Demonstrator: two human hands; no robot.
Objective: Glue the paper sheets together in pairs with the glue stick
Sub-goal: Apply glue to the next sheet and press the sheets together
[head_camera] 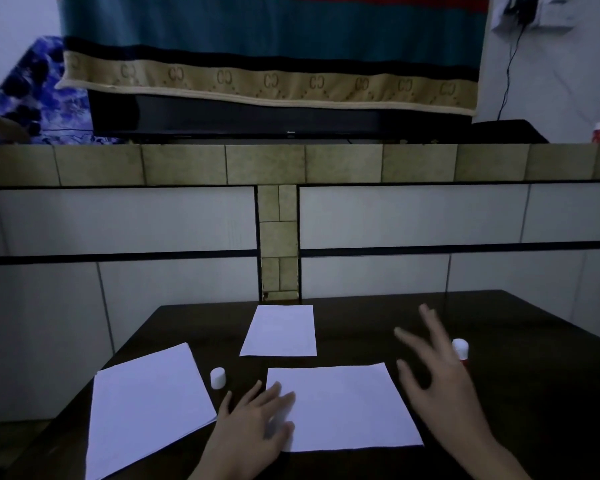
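Left hand (257,420) flat on sheet (347,407) – right hand (440,375) spread, grip wide, empty; glue stick (460,348) label seemingly unreadable.

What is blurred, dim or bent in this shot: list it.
Head view: dim, bluish light throughout; right hand smeared by motion blur, partly hiding the glue stick; left hand slightly soft on the paper sheet; wide-angle bending curves the tiled ledge.

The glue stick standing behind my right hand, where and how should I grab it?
Probably best around the red barrel of the glue stick, below its white top, coming from its near left side where the right hand is. It stands upright, cap off, so a side pinch with fingers suits.
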